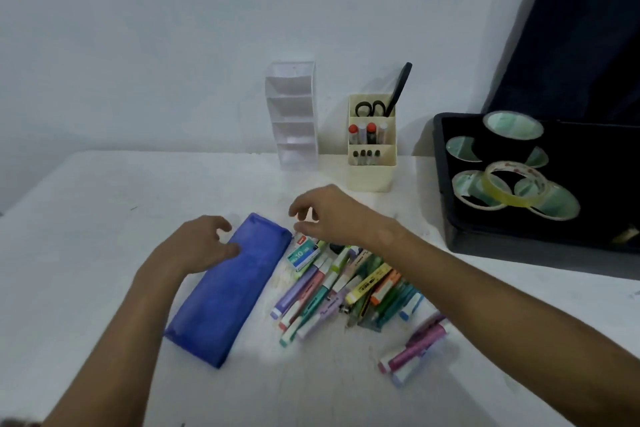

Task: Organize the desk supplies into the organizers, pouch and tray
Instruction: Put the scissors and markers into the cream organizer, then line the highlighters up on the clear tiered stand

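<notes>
A blue pouch [228,288] lies flat on the white desk [104,218], slanting from near left to far right. My left hand [197,246] rests on its far left edge, fingers curled and touching it. My right hand [329,211] hovers just past the pouch's far corner, fingers apart and holding nothing. Under that hand sits a small staples box [303,255]. A pile of pastel highlighters and pens [346,291] spreads to the right of the pouch. Two more markers [412,354] lie apart, nearer to me.
A clear tiered organizer [294,114] stands against the wall. Beside it a cream pen holder [370,149] holds scissors, glue sticks and small items. A black tray [446,218] at the right carries several tape rolls [502,184]. A dark curtain [581,28] hangs behind the tray.
</notes>
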`<state>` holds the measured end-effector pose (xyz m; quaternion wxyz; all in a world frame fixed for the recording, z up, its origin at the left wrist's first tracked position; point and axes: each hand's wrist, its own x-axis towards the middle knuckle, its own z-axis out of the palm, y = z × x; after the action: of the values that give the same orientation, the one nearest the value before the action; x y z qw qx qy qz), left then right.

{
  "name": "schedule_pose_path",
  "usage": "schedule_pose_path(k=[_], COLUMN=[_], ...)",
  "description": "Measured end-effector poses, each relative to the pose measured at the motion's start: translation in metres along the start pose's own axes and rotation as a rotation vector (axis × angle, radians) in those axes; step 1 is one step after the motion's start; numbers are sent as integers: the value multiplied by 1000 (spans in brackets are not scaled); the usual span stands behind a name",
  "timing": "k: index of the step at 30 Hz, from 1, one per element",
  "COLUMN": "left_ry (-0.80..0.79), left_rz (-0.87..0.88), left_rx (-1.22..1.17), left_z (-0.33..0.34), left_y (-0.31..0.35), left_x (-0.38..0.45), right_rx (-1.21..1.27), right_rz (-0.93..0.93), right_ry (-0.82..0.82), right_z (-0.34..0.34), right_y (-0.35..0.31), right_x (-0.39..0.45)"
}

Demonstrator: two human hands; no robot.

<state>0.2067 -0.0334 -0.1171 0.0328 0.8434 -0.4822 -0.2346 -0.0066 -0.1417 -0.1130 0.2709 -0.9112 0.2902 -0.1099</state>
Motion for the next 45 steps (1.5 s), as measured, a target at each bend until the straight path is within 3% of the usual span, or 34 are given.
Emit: schedule_pose_path(k=[3,8,12,15,17,21,27,33,37,39,42,45], left_ry=[-49,157,348,416,416,248,307,306,426,334,66,-17], left_rz=[-93,-42,42,106,103,32,0,-41,88,194,300,348], left_rx=[-48,-129,-411,-724,-918,-1251,-937,-382,-225,-208,-204,-155], left_z=[21,33,7,-10,-14,0,25,37,43,44,48,53], left_y=[-24,-24,-12,8,23,51,33,8,28,44,63,69], left_x=[-10,-15,-28,-40,-41,-32,10,26,9,-1,-11,-14], right_rx=[-210,-259,7,369,586,903,703,316,58,-19,-120,-198], right_rz=[84,182,232,342,376,358,426,329,219,180,147,137], right_ry=[-257,-316,-153,-29,-67,-132,-5,-37,-154,-223,-295,-308], right_z=[33,48,29,4,-11,-25,-25,-15,-2,6,17,23], right_y=[-9,-16,-6,-2,1,8,27,36,34,33,31,29], right_x=[20,36,32,20,10,-4,-18,-22,-8,0,9,14])
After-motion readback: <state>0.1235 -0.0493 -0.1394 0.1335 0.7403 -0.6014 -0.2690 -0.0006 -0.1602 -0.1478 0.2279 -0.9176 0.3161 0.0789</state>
